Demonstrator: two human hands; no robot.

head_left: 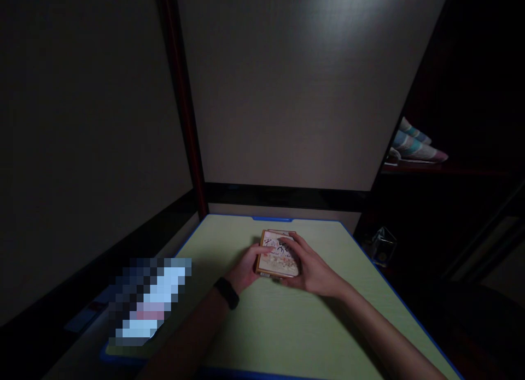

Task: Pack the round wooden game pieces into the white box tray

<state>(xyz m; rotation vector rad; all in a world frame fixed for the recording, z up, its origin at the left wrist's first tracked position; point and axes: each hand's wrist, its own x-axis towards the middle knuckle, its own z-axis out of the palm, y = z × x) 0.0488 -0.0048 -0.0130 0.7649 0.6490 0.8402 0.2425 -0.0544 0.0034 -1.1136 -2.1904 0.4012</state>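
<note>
A small flat box (279, 261) with a pale printed lid, dark brush-like characters and orange-brown sides is held between my two hands above the middle of the table. My left hand (249, 265), with a dark band on its wrist, grips the box's left side, its thumb lying over the top. From the right, my right hand (314, 268) closes around the other side, fingers over the far right corner and thumb near the front edge. Behind the lid's far edge a second thin edge shows; I cannot tell what it belongs to.
The pale green table (262, 328) has a blue rim. On its left side lies a bright object (158, 298) blurred into blocks. Wall panels stand behind and to the left. Right of the table are a clear container (384, 247) and striped cloth (418, 145) on a dark shelf.
</note>
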